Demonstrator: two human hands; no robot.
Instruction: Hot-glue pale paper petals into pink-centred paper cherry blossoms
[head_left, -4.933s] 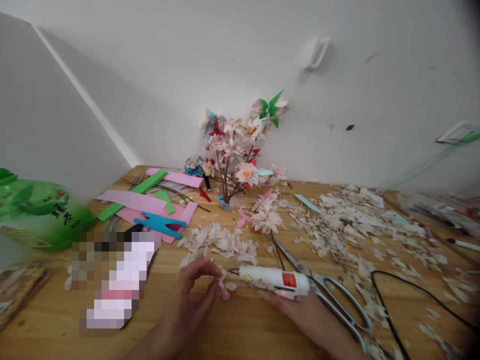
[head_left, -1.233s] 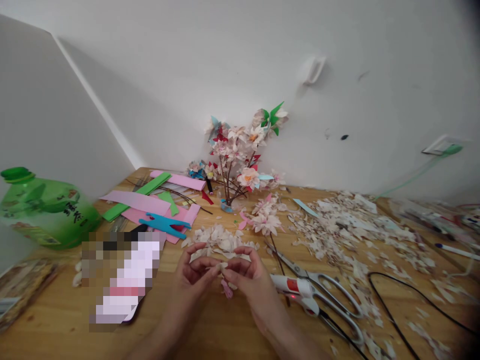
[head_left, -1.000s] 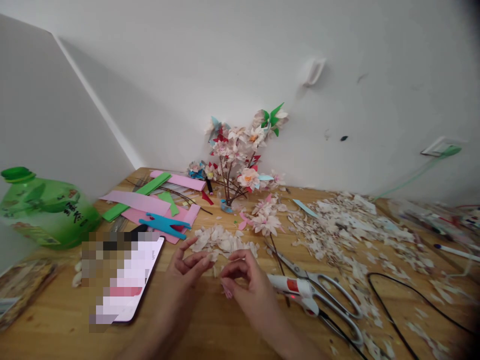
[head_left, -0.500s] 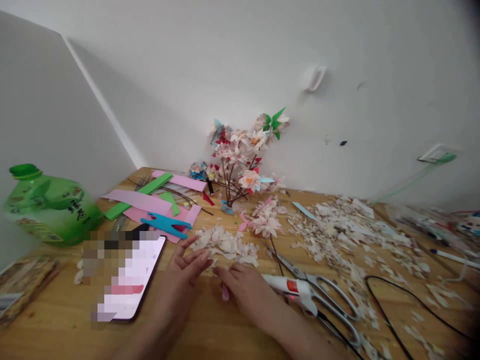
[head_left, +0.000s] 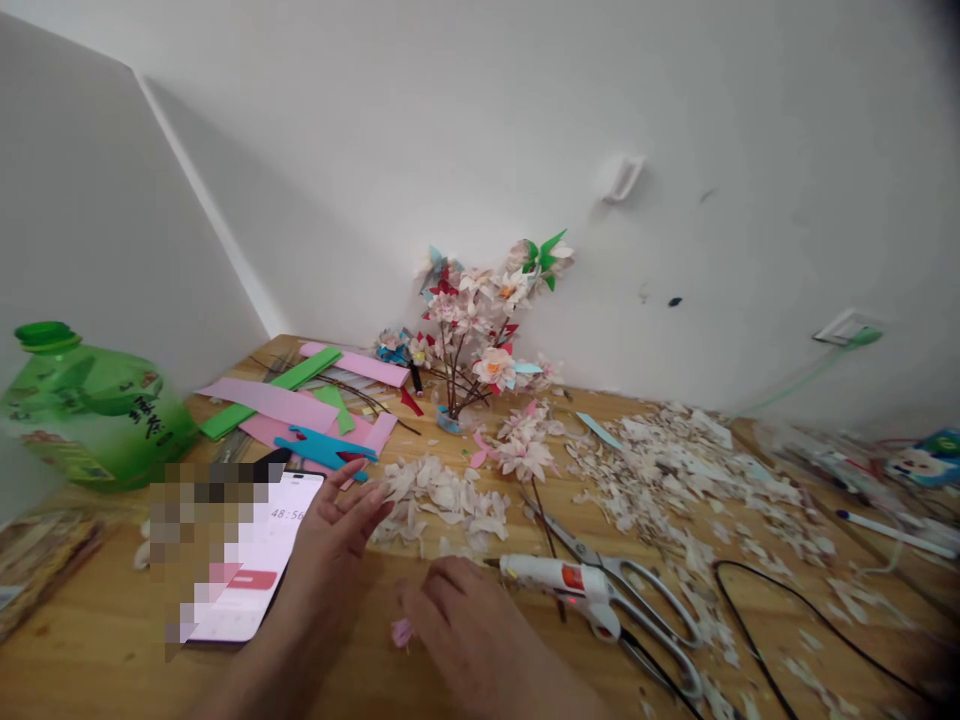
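Head view: your right hand [head_left: 472, 620], at the lower centre of the frame, has its fingertips drawn narrow and seems to pinch a small pink piece [head_left: 402, 631], which shows just beyond them; the exact contact is blurred. Your left hand [head_left: 330, 520], left of centre, has its fingers loosely parted, with nothing visible between them, and overlaps the edge of the phone [head_left: 255, 600].

Just above your hands is the heap of pale petals [head_left: 442, 500]. The glue gun [head_left: 551, 577] lies right of your right hand, its nozzle toward the heap, beside the scissors [head_left: 591, 556]. A blossom on a stem [head_left: 525, 458] lies above them; the flower arrangement [head_left: 476, 300] stands at upper centre, coloured paper strips [head_left: 262, 400] to its left, loose scraps [head_left: 660, 480] at right.

As I judge it, you are at a separate-hands step: one steadying the pink piece, the other free near the petals. Your next move calls for a light pinch on a single petal, the pink piece kept steady and uncrushed.
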